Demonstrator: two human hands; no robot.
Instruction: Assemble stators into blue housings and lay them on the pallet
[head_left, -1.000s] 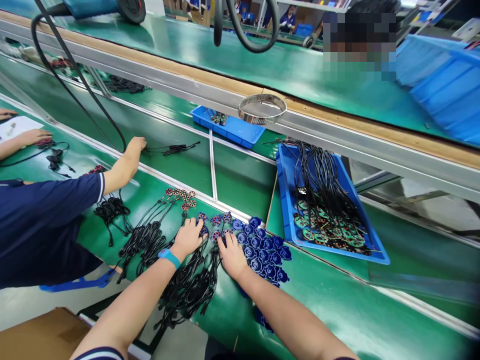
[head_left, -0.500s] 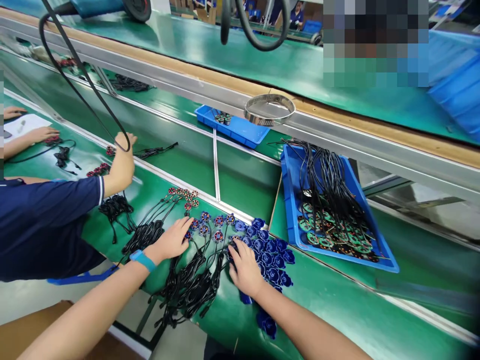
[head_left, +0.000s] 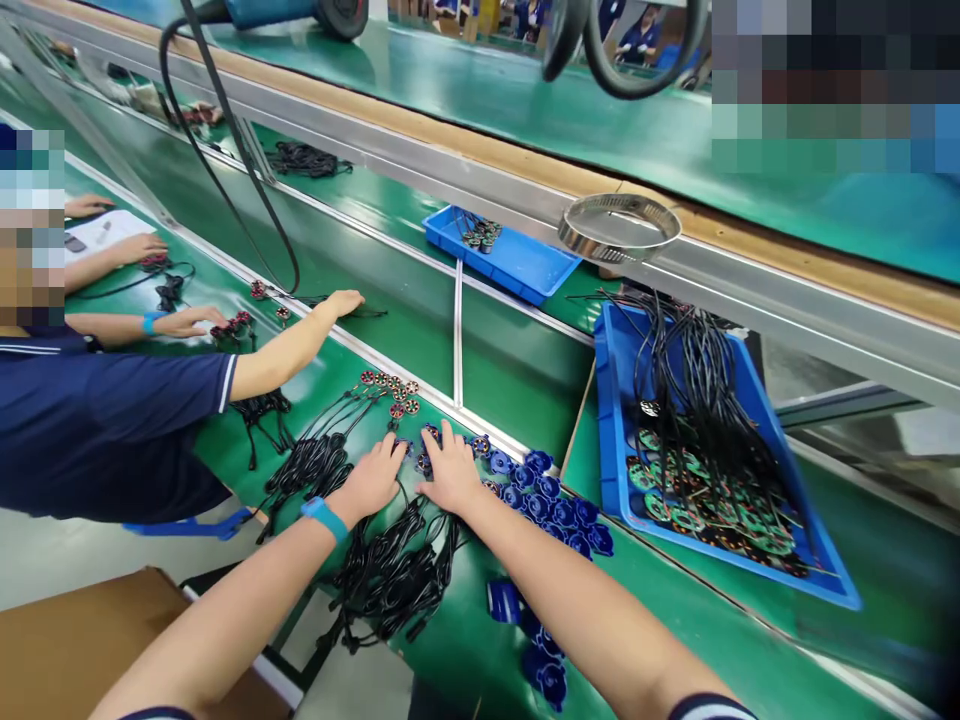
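My left hand (head_left: 373, 478), with a blue band on its wrist, lies over the left end of a row of small round wound cores seated in dark blue plastic housings. Its fingers are stretched out, and the fingertips rest on or just above a piece. Beside it, my right hand (head_left: 450, 472) spreads its fingers over the cores (head_left: 429, 436) and partly hides them. Black cables (head_left: 397, 565) run from the cores into a tangled bundle below my hands. To the right sit bare blue housings (head_left: 551, 508). More cores (head_left: 397, 390) with cables lie to the upper left.
A blue tray (head_left: 611, 440) of cabled green boards tilts at the right. Another blue tray (head_left: 517, 265) lies behind the divider. A metal ring (head_left: 619, 226) hangs at the upper rail. At left, a co-worker's arm (head_left: 292, 350) reaches across the bench.
My right hand has moved left from the bare housings to the cores beside my left hand. The co-worker's arm has reached further right. The whole view has shifted.
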